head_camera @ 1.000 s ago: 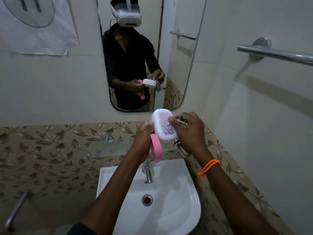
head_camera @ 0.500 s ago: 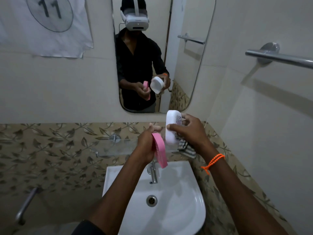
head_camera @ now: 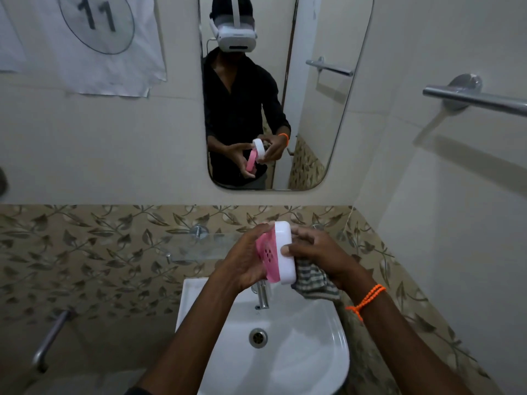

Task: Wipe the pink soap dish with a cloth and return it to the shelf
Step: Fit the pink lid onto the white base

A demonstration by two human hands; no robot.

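Pink soap dish (head_camera: 266,256) held upright above washbasin (head_camera: 328,352), left hand (head_camera: 245,262) clamped on tray, right hand (head_camera: 316,252) clamped on white lid (head_camera: 285,252) w/ striped cloth (head_camera: 312,280) bunched beneath. Best approach: close halves squarely, keep cloth clear of the seam.

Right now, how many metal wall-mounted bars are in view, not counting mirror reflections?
2. One chrome towel bar on the right wall, upper right; one grey metal bar low on the left wall beside the white basin. Others may be out of frame.
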